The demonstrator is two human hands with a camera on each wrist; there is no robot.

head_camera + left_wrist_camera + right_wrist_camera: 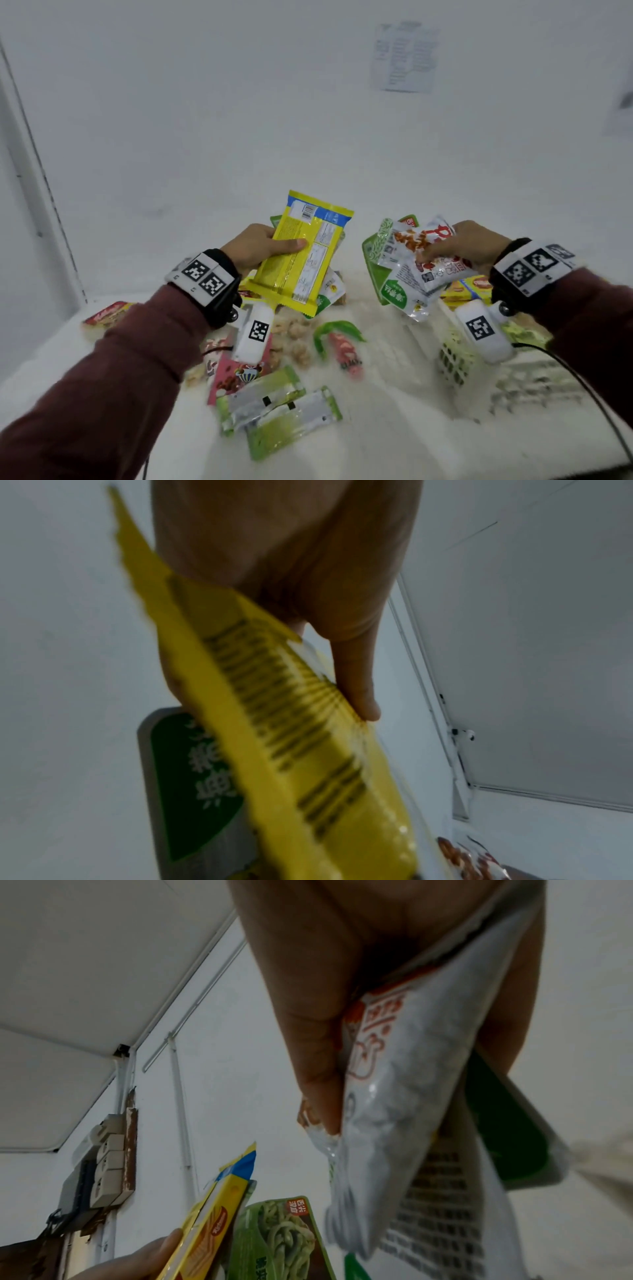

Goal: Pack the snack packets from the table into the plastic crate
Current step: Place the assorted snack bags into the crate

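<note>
White table [394, 421] against a white wall, loose snack packets spread over its left and middle: two green-and-silver packets [277, 414] nearest the front edge, a pink packet [236, 377] behind them, a red packet [106, 317] at the far left edge. Left hand [255, 248], raised above the pile, thumb curled over a yellow packet [301, 253] with a green packet [192, 785] behind it. Right hand [469, 245], level with it and well apart, pinching a fan of white and green packets [411, 267] above the white plastic crate [455, 363] on the table's right side.
</note>
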